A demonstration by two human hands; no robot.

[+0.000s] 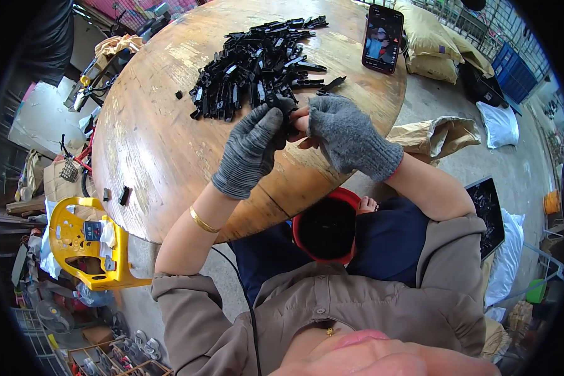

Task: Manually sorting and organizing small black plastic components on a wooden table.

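Observation:
Near the front of a round wooden table (150, 138), my two gloved hands meet over a small black plastic piece (286, 130). My left hand (252, 147), in a grey knit glove, has its fingers closed on one side of it. Bare fingertips stick out of the grey glove on my right hand (351, 138) and pinch the other side. The piece's shape is mostly covered by my fingers. Just beyond my hands lies a large heap of narrow black plastic pieces (257, 66).
A phone (382, 41) stands at the table's far right. Loose black bits (125, 195) lie at the left. A red bucket (297, 235) with dark contents sits between my legs. A yellow plastic chair (122, 257) is at left; an open paper sack (413, 138) stands at right.

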